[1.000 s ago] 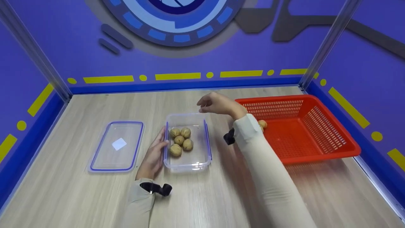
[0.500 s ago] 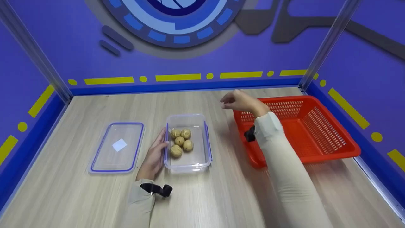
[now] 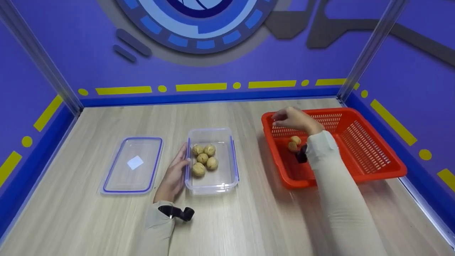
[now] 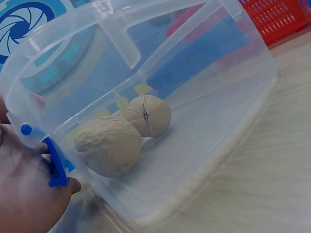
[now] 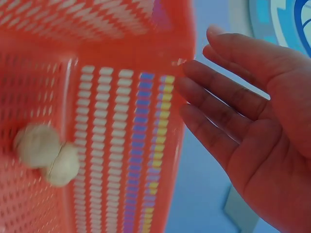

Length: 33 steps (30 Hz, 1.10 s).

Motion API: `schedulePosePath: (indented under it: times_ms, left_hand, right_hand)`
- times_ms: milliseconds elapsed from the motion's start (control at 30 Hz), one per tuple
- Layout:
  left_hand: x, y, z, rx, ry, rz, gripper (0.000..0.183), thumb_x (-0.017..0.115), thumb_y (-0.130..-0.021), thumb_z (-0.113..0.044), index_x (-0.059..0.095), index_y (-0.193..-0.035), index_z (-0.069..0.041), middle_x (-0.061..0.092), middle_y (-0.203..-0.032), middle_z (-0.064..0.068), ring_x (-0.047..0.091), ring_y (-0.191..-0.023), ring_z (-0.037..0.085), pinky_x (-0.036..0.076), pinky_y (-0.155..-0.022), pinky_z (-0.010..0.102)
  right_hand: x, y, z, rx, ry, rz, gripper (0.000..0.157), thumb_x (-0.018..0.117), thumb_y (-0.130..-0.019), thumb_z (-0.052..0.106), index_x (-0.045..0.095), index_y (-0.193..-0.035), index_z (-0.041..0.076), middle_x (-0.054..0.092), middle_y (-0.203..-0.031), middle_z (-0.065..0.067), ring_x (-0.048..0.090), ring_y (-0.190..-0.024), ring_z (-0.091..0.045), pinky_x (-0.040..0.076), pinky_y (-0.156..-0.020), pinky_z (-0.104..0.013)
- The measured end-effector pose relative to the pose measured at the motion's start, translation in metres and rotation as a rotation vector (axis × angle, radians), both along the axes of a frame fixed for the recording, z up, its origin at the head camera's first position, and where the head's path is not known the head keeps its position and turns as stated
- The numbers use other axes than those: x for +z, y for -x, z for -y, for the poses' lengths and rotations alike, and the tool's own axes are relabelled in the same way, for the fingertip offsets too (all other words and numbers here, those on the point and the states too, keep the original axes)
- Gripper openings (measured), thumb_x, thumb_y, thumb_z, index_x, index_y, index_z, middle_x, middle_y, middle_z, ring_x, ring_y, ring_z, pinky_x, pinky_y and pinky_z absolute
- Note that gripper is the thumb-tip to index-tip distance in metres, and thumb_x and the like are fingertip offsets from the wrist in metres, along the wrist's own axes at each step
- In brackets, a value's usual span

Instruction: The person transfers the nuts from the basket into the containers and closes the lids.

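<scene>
Walnuts in clear box, red basket

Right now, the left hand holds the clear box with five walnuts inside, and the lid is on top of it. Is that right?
Not quite: the lid is not on the box. The head view shows it lying on the table, to the left of the open box. The left hand does hold the box, with five walnuts inside.

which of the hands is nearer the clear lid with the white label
Left. The left hand is just right of the lid, touching the container; the right hand is much farther right, at the red basket.
</scene>
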<state>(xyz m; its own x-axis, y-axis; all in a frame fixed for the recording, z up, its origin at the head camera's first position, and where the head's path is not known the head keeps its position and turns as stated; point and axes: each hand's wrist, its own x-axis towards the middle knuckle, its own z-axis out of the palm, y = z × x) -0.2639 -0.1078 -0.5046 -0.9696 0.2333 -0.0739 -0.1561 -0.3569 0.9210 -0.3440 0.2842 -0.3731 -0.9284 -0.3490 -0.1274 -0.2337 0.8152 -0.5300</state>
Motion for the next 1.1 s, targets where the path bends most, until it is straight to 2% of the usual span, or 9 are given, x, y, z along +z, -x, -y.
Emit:
schedulePosePath:
  times_ms: [400, 667, 833, 1100]
  left_hand:
    - [-0.001, 0.000, 0.001, 0.004, 0.043, -0.015, 0.065, 0.032, -0.095, 0.001, 0.008, -0.155, -0.010, -0.004, -0.163, 0.006, -0.007, -0.150, 0.024, -0.005, -0.123, 0.037]
    - [-0.002, 0.000, 0.000, 0.007, 0.011, -0.007, 0.065, 0.032, -0.095, 0.003, 0.008, -0.155, -0.011, -0.004, -0.163, 0.005, -0.006, -0.150, 0.024, -0.003, -0.123, 0.037]
    - [-0.003, 0.002, 0.000, 0.008, -0.005, -0.004, 0.066, 0.032, -0.095, 0.004, 0.009, -0.155, -0.012, -0.004, -0.163, 0.005, -0.005, -0.150, 0.023, -0.002, -0.123, 0.036]
    - [-0.003, 0.002, -0.001, 0.006, -0.003, 0.008, 0.066, 0.033, -0.095, 0.003, 0.008, -0.155, -0.013, -0.004, -0.163, 0.003, -0.006, -0.150, 0.022, -0.003, -0.123, 0.035]
  right_hand:
    - [-0.018, -0.006, -0.037, -0.113, -0.021, 0.087, 0.040, 0.060, -0.094, 0.015, 0.057, -0.131, 0.001, 0.062, -0.126, -0.020, 0.059, -0.112, -0.034, 0.047, -0.101, -0.054]
    - [-0.027, -0.006, -0.051, -0.124, -0.038, 0.121, 0.040, 0.058, -0.093, 0.005, 0.054, -0.132, -0.003, 0.058, -0.130, -0.026, 0.056, -0.117, -0.038, 0.045, -0.102, -0.055]
    - [-0.029, -0.007, -0.056, -0.122, -0.062, 0.127, 0.041, 0.059, -0.091, 0.001, 0.055, -0.131, -0.004, 0.059, -0.128, -0.027, 0.057, -0.114, -0.038, 0.047, -0.101, -0.055]
    - [-0.037, -0.008, -0.060, -0.123, -0.108, 0.180, 0.047, 0.062, -0.090, 0.003, 0.051, -0.136, -0.002, 0.056, -0.131, -0.027, 0.055, -0.114, -0.038, 0.042, -0.104, -0.058]
